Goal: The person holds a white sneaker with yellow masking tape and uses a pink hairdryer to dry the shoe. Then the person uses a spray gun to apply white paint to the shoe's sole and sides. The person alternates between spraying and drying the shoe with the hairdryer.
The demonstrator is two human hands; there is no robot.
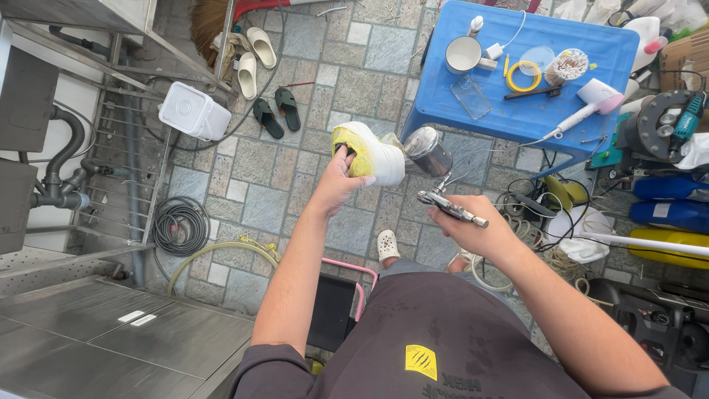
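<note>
Stone-tiled floor, blue table (591, 44) — left hand (341, 177) grips shoe (369, 154), right hand (473, 229) grips spray gun (443, 196).

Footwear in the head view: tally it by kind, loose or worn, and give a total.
Cream clogs on the floor: 2
Dark green slippers: 2
White and yellow sneaker on the left hand: 1
White clog on the person's foot: 1
Total: 6
</note>
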